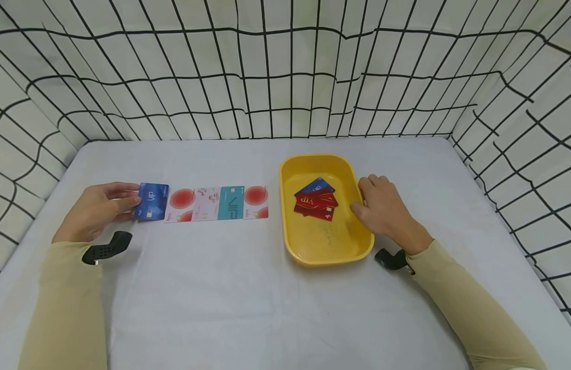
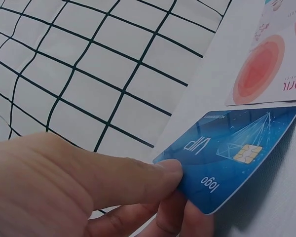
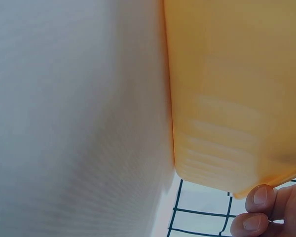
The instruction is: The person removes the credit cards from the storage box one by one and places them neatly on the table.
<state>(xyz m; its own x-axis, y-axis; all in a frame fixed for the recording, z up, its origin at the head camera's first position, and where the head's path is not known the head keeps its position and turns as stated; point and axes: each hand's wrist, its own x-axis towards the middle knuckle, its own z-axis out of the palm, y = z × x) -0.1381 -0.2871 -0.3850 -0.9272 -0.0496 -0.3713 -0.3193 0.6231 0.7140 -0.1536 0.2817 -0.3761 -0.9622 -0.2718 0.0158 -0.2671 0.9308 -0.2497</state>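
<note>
My left hand (image 1: pixel 104 205) pinches a blue VIP card (image 1: pixel 151 202) between thumb and fingers at the left end of a row of cards. In the left wrist view that blue card is tilted, its chip side showing. The row continues rightward with a white card bearing red circles (image 1: pixel 180 204), a pale pink card (image 1: pixel 206 204), a teal VIP card (image 1: pixel 231 202) and another red-circled card (image 1: pixel 256 202). My right hand (image 1: pixel 384 208) grips the right rim of a yellow tray (image 1: pixel 329 252). Inside the tray, red VIP cards (image 1: pixel 319 199) overlap a blue card (image 1: pixel 320 183).
A white cloth (image 1: pixel 197 293) covers the table. Black wire grid panels (image 1: pixel 276 77) stand along its back and both sides. Each wrist carries a black device, such as the left one (image 1: pixel 107 248).
</note>
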